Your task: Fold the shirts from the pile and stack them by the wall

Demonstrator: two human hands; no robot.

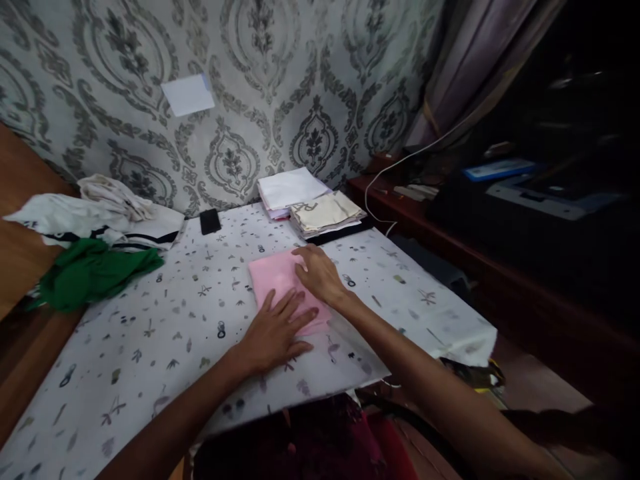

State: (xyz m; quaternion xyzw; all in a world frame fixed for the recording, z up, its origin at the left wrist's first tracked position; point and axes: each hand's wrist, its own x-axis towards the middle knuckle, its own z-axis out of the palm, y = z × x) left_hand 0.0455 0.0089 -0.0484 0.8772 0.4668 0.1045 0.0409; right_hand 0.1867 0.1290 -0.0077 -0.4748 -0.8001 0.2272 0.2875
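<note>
toward the front edge of the white patterned table [170, 327], my spread left hand [273, 335] and loosely curved right hand [321, 275] rest ungripping on folded pink cloth [270, 272], apparently flattening it.

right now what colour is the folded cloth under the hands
The folded cloth is pale pink, seen best in the head view.
</note>
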